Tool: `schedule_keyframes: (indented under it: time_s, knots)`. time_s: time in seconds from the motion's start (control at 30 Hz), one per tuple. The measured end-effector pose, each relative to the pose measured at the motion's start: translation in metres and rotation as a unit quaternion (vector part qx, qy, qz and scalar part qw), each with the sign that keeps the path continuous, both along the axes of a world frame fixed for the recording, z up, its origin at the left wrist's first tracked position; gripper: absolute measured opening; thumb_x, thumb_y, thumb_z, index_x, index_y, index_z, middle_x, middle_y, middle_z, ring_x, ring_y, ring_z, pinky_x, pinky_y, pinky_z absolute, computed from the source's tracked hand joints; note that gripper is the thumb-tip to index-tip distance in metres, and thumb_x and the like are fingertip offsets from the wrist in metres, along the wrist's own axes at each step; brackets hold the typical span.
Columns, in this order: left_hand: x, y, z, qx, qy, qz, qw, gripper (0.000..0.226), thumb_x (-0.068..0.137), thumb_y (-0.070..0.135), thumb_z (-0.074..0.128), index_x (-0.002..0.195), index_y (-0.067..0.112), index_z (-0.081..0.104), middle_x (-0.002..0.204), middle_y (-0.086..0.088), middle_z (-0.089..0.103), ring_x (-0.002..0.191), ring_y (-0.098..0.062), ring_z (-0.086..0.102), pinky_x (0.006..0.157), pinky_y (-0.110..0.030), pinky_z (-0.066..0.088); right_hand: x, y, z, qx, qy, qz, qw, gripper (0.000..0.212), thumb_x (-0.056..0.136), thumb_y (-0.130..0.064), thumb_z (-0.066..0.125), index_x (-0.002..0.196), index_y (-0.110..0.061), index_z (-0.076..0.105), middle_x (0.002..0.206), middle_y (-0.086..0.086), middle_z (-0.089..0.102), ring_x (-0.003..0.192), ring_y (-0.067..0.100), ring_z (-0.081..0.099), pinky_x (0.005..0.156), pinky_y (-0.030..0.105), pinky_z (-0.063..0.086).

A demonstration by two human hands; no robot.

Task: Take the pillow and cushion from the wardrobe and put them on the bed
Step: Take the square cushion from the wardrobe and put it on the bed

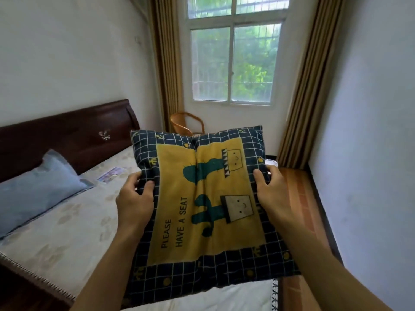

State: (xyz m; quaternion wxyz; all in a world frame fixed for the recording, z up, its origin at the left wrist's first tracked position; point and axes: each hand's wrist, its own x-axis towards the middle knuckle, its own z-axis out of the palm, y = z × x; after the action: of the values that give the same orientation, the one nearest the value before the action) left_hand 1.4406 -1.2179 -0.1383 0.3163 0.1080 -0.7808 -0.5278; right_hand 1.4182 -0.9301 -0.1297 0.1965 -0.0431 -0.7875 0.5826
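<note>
Both hands, left (134, 198) right (272, 191), grip cushion (202, 212) over bed (67, 221)

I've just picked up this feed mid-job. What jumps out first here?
The navy and yellow cactus cushion fills the middle of the view, gripped at its left edge by the left hand and at its right edge by the right hand, over the bed. A blue pillow lies at the head of the bed on the left, and a bright window stands straight ahead between brown curtains.
</note>
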Motion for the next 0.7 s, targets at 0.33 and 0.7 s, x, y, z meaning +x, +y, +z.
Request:
schedule_keyframes:
  time_s: [0.33,0.7]
  knots:
    - [-0.038,0.189,-0.012,-0.006,-0.005,-0.095,0.995,0.023,0.096,0.023,0.057,0.118,0.024,0.061,0.099,0.003,0.066,0.086,-0.01,0.063,0.06,-0.022,0.046,0.011,0.188,-0.013,0.006,-0.02,-0.115,0.993,0.043,0.1,-0.041,0.05,0.138,-0.022,0.047,0.134,0.004,0.058,0.122,0.024,0.055,0.1,0.048,0.051]
    - [-0.108,0.318,-0.014,-0.001,-0.012,-0.212,0.977,0.028,0.098,0.022,0.055,0.125,0.021,0.059,0.103,0.003,0.064,0.092,-0.02,0.063,0.078,-0.039,0.056,0.004,0.296,-0.01,0.023,-0.013,-0.246,0.969,0.037,0.101,-0.033,0.051,0.132,-0.013,0.052,0.123,0.009,0.064,0.109,0.026,0.062,0.094,0.045,0.054]
